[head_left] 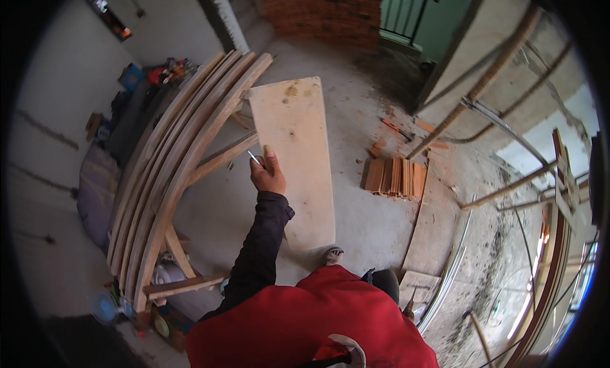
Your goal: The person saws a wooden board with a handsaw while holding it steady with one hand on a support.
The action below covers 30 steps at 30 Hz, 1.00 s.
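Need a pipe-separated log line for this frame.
left hand: thin white stick in fingers, thumb over pale board | right hand: not clearly visible | left of board: long timbers | right: reddish-brown slabs on floor

Wooden board (295, 171) hides its far face; shoe (333, 255) is partly covered by red garment (292, 314), which the lower edge cuts.

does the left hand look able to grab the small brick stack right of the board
Probably not: the left hand holds a white stick and the board, which lies between it and the brick stack.
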### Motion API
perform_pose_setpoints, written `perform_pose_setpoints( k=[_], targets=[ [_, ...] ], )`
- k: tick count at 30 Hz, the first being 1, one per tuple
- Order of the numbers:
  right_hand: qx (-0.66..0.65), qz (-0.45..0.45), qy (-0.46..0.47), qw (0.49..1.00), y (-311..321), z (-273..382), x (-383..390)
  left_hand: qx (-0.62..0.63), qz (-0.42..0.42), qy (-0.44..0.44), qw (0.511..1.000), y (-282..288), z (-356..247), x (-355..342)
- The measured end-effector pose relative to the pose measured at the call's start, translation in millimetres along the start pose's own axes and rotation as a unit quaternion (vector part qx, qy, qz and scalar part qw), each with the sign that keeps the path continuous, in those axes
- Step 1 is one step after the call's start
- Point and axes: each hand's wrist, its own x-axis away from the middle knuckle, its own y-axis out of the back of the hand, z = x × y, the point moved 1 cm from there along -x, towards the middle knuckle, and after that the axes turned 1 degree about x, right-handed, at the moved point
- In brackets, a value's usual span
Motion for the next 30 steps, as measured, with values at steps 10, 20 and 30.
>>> perform_pose_setpoints(
  k=[10, 20, 30],
  targets=[
    [-0.020, 0.209, -0.033, 0.977, -57.2, 64.9, -171.8, -0.212, -0.028, 0.034, 0.976, 55.6, 46.3, -81.1],
    [0.112, 0.312, 0.300, 0.895, -111.8, 183.5, -341.0, -0.373, 0.090, 0.021, 0.923, 4.4, -3.4, -174.4],
    [-0.039, 0.275, 0.113, 0.954, -67.3, 345.2, -411.8, -0.393, 0.198, -0.026, 0.897, -89.2, 64.5, -327.9]
  ],
)
